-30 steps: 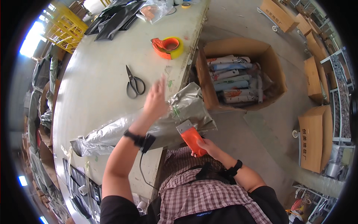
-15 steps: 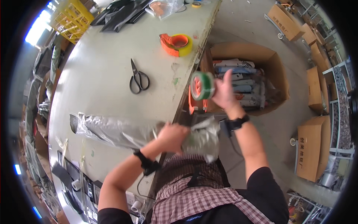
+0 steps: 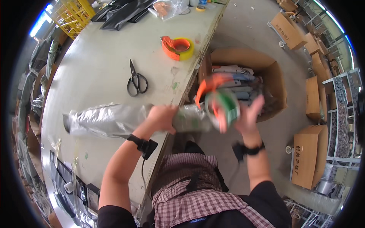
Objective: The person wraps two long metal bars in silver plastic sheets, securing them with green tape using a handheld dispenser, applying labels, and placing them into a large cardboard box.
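A long grey roll in clear plastic wrap [image 3: 102,118] lies across the table's near part. My left hand [image 3: 161,118] is closed over it close to the table edge. Beyond that hand, the slack end of the wrap [image 3: 192,118] sticks out past the edge. Over the floor, my right hand [image 3: 249,117] holds an orange tape dispenser [image 3: 208,86] with a green tape roll [image 3: 229,102], fingers through the roll's core. Motion blurs the dispenser, which overlaps the wrap's end; whether they touch I cannot tell.
Black-handled scissors [image 3: 137,81] and another orange dispenser with yellow tape [image 3: 184,48] lie on the table [image 3: 102,72]. Right of it stands an open cardboard box [image 3: 275,81] holding several wrapped rolls. Black sheets [image 3: 123,17] and a clear bag [image 3: 169,8] lie at the far end.
My right hand has come down and nearer with the dispenser, whose orange part has swung from below the tape to above it. The roll has shifted away from me, its slack end drawn straighter.
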`<state>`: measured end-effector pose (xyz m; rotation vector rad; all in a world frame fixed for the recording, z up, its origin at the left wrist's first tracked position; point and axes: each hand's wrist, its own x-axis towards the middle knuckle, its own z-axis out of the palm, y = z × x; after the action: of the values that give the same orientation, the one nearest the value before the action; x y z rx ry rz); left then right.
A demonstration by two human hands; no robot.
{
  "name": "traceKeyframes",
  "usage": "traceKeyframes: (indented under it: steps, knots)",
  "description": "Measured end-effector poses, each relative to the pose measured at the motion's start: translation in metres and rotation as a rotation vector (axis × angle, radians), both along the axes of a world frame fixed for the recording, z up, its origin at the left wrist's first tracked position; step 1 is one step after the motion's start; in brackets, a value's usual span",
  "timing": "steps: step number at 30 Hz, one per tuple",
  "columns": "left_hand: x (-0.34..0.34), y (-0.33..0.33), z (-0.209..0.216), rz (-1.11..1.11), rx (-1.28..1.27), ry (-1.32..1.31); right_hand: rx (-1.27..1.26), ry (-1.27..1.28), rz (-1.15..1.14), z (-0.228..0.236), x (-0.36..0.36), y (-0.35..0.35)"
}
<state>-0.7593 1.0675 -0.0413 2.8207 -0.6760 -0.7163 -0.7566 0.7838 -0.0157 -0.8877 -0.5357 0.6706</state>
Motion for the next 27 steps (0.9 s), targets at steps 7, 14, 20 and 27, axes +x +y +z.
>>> traceKeyframes:
  steps: [7, 14, 20, 27]
  knots:
    - [-0.028, -0.023, -0.016, -0.169, -0.014, 0.007, -0.423, 1.034, -0.473, -0.138, -0.054, 0.025]
    - [0.016, -0.006, -0.013, 0.209, -0.016, -0.140, -0.314, 0.120, -0.347, 0.005, -0.054, 0.006]
    - [0.031, -0.011, -0.012, 0.203, -0.021, -0.109, -0.604, 0.318, -0.490, -0.035, -0.120, 0.002]
    - [0.033, -0.006, -0.012, 0.146, -0.123, -0.060, -0.728, 0.405, -0.419, -0.050, -0.070, -0.016]
